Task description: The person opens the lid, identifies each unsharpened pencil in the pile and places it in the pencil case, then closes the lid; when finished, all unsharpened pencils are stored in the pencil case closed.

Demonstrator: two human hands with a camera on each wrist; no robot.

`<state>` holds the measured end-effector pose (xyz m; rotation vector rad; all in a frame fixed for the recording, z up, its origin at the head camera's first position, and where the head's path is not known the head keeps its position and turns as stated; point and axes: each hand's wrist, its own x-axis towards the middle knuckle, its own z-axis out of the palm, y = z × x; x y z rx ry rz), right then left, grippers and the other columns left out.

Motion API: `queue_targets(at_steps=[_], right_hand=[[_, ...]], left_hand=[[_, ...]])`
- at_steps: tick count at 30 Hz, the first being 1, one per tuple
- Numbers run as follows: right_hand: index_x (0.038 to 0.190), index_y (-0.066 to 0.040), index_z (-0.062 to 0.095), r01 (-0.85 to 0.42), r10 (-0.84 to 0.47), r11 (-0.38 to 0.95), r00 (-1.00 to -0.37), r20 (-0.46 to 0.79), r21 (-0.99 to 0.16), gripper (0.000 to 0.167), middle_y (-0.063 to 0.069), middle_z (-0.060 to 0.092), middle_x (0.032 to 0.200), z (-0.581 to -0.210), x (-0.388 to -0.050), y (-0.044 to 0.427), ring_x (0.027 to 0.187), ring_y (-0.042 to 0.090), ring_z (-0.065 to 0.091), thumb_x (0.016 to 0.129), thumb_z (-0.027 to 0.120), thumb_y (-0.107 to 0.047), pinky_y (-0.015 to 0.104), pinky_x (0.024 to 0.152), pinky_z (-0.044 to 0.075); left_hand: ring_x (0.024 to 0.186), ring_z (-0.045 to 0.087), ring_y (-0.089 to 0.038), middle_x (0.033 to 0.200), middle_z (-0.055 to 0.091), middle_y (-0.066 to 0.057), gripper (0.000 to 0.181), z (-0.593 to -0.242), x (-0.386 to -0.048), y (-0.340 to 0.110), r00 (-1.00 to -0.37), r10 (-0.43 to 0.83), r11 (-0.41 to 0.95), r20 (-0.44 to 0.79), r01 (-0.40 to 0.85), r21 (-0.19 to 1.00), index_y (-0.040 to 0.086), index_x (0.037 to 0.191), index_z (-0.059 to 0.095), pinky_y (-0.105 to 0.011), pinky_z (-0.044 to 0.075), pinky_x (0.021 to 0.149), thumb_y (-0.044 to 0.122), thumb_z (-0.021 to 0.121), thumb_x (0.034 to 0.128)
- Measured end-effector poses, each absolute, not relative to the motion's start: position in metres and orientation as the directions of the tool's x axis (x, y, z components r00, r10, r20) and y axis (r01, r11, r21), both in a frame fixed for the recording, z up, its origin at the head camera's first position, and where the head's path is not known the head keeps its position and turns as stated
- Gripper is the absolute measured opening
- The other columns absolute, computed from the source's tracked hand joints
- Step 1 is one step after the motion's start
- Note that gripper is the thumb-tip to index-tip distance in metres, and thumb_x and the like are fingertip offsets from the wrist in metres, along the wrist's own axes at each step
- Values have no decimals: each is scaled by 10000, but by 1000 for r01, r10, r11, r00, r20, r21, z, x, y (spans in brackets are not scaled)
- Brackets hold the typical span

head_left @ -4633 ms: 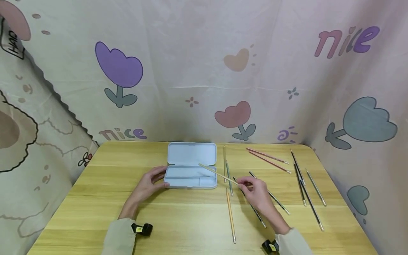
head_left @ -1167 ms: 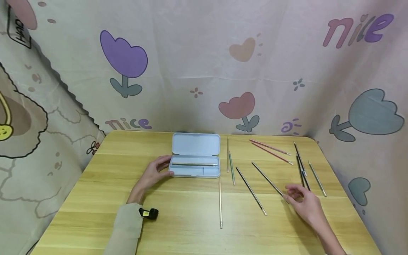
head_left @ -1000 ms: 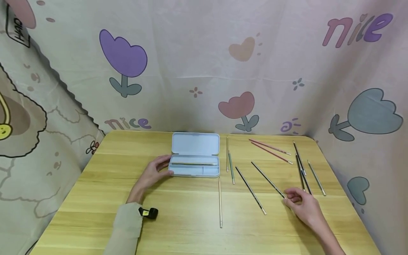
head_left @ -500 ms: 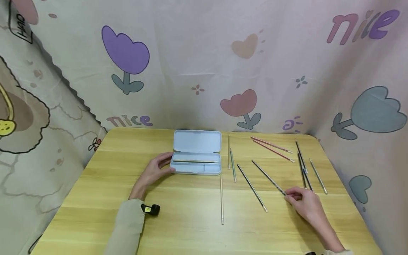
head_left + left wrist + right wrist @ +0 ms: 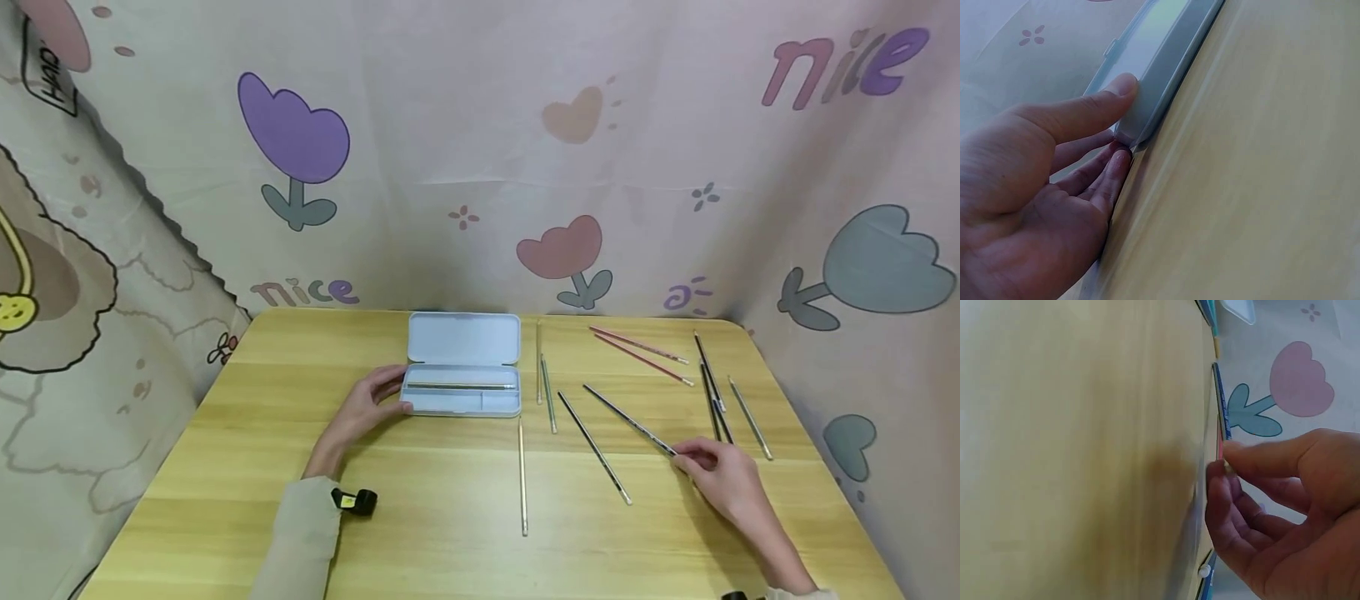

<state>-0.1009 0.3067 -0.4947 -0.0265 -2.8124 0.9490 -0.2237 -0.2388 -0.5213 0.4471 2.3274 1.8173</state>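
A light-blue pencil case point(image 5: 442, 403) lies open on the table, lid folded back. One slim pencil point(image 5: 461, 386) lies lengthwise in its long rear compartment. My left hand point(image 5: 365, 411) holds the case's left end, thumb at the front corner and fingers round the side; the left wrist view shows the thumb point(image 5: 1100, 112) against the wall. To the right, my right hand point(image 5: 723, 482) pinches the near, eraser end of a dark pencil point(image 5: 626, 417) between thumb and fingertips. That pencil slants up and left, low over the table; whether its tip touches cannot be told.
Another dark pencil point(image 5: 595, 447) and a pale yellow pencil point(image 5: 522, 479) lie left of my right hand. Green point(image 5: 549, 394) and tan point(image 5: 538, 363) pencils lie beside the case. Two red pencils point(image 5: 643, 358) lie behind. Several dark pencils point(image 5: 712, 392) and a green one point(image 5: 750, 418) are rightmost.
Earlier my right hand held a yellowish pencil over the case; a pencil now lies inside. The hand moved right, took the dark pencil's end and shifted its tip slightly left. My left hand stayed.
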Motion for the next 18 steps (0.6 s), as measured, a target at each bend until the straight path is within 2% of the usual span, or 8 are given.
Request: queue_targets(at_steps=[5,9,13,18], right_hand=[[941,-70,794,-92,100,785,-957,272,-612,99,53,760,847,-491,-104,303,715,2,630,861,813,-14,107,592,504],[971,-51,791,-102,121,749,-950,287,-655,92,106,765,903,-484,-107,296,748,-14,629,885,797,-19,101,586,536],[987,-26,784,-141,118,704,-943,311,-696,104,148,762,952,-476,-116,285,803,-46,626,891,779,13,77,635,560],[981,-16,781,-217,79,664,-931,356,-716,105,155,761,959,-474,-129,267,842,42,677,890,772,35,81,672,573]], left_hand=[[1391,441,-460,1545,391,-267,714,-522,-222,-238,-942,330,217,64,142,966,-76,1506,429,-372,445,1147,-2,783,890],[1389,442,-460,1544,392,-265,718,-521,-223,-237,-941,333,216,63,141,966,-76,1506,430,-368,444,1147,-5,786,887],[1394,438,-456,1552,384,-261,718,-523,-223,-238,-941,332,219,63,142,965,-68,1511,428,-375,442,1148,0,783,890],[1392,439,-461,1552,387,-262,717,-523,-223,-240,-940,333,226,70,151,962,-67,1509,431,-380,437,1150,7,785,891]])
